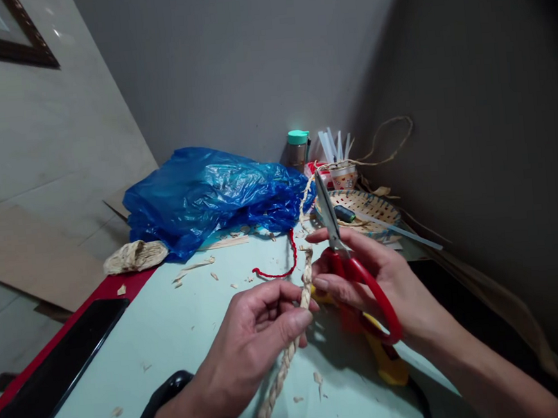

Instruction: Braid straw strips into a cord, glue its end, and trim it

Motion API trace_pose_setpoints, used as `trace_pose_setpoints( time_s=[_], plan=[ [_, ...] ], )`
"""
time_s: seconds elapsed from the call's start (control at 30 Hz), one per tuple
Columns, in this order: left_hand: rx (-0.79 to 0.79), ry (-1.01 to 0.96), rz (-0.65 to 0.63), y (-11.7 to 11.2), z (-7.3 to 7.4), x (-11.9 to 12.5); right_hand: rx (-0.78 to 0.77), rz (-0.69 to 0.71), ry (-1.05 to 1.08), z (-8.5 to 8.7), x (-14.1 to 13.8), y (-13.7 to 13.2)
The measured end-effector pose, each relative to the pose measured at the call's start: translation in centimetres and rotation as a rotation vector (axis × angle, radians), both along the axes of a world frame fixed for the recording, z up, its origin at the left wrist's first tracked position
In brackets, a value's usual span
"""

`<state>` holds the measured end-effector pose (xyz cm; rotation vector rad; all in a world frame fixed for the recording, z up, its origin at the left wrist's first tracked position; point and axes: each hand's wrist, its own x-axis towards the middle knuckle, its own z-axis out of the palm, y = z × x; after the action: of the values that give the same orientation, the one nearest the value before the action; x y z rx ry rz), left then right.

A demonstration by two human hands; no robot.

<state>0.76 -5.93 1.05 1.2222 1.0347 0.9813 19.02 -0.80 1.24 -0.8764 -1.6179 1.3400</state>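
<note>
My left hand (257, 336) pinches a pale braided straw rope (284, 363) that runs from the table's near edge up between both hands. My right hand (378, 278) grips red-handled scissors (356, 274), blades closed and pointing up and away, while its fingertips also touch the braid just above my left thumb. The braid continues upward past the scissors toward the clutter at the back. A red string (283, 260) curls on the table just beyond the hands. A black band sits on my left wrist.
A crumpled blue plastic bag (210, 195) lies at the back left, with a wad of straw (135, 256) beside it. A woven basket (366, 205), a cup of white sticks (340, 165) and a green-capped bottle (298, 148) stand at the back. A yellow tool (387, 361) lies under my right hand. Straw scraps dot the pale green tabletop (172, 327).
</note>
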Motion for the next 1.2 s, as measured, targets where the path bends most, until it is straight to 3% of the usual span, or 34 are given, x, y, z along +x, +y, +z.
trace_pose_setpoints(
  time_s=[0.27,0.37,0.5,0.77,0.93,1.2],
  plan=[
    [0.022,-0.114,0.261,-0.2,0.0,-0.3,0.535,-0.251,-0.368,0.0,0.8,0.2],
    [0.041,-0.120,0.345,-0.4,0.3,-0.1,0.757,-0.230,-0.500,-0.2,0.7,0.0],
    [0.041,-0.149,0.428,-0.6,0.6,0.1,0.935,-0.195,-0.589,-0.7,0.5,0.0],
    [0.160,0.003,0.313,-0.3,0.6,-0.6,1.097,-0.237,-0.707,-1.2,0.8,0.5],
    [0.176,0.002,0.358,-0.1,0.7,-0.3,1.214,-0.304,-0.764,-1.4,1.2,0.6],
    [0.141,-0.001,0.471,-0.1,0.4,0.1,1.242,-0.374,-0.799,-1.9,1.3,0.4]
  ],
)
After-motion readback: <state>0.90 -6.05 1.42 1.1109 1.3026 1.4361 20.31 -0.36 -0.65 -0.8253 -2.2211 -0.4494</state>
